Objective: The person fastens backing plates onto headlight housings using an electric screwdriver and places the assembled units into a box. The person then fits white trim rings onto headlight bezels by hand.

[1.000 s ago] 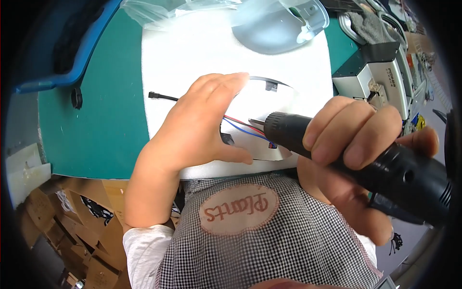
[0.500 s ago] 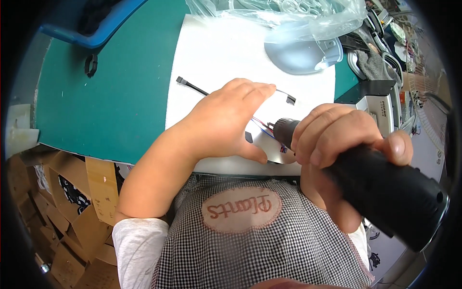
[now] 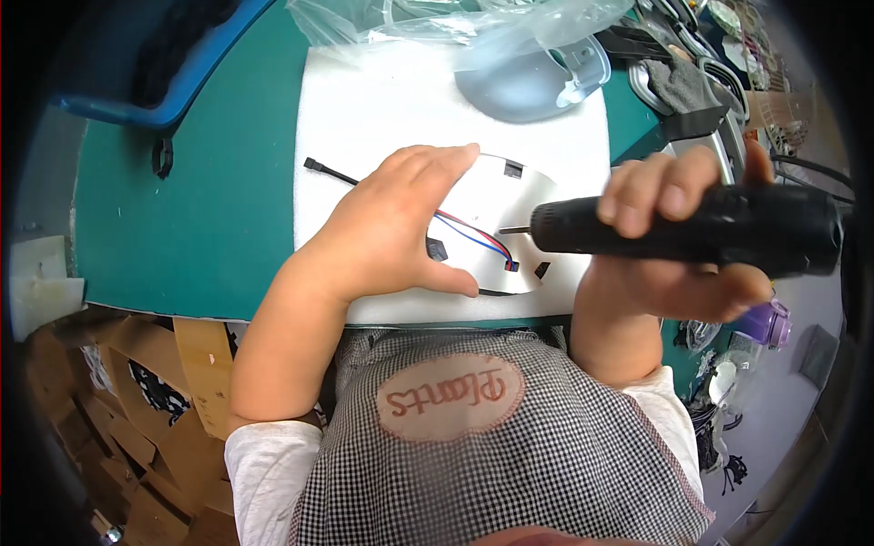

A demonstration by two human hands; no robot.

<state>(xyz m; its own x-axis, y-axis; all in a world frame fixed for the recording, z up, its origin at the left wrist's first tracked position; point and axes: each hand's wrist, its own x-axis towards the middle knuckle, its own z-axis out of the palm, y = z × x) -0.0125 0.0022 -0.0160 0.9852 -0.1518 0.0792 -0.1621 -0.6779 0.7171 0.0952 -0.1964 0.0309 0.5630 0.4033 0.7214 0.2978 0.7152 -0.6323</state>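
Note:
My left hand (image 3: 387, 227) grips a round, shiny silver-white disc (image 3: 482, 196) by its edge, index finger on the far rim and thumb on the near one. Small black pads sit around the disc. Red, blue and black wires (image 3: 473, 238) cross it to a small connector, while a black cable (image 3: 332, 171) with a plug end sticks out left of my hand. My right hand (image 3: 660, 187) is wrapped round a black power screwdriver (image 3: 583, 225), held nearly level. Its thin bit points left over the disc; whether it touches is unclear.
The disc lies over a white foam sheet (image 3: 319, 109) on a green table (image 3: 209, 227). Farther back are a pale blue curved shell (image 3: 510, 91) and clear plastic bags (image 3: 410, 32). A blue bin (image 3: 118, 111) and black ring (image 3: 162, 156) are left, a purple bottle (image 3: 769, 323) right.
The screwdriver has swung from a steep slant to nearly level, and its tip has moved up over the disc. My left hand keeps its grip; the whole view has shifted somewhat.

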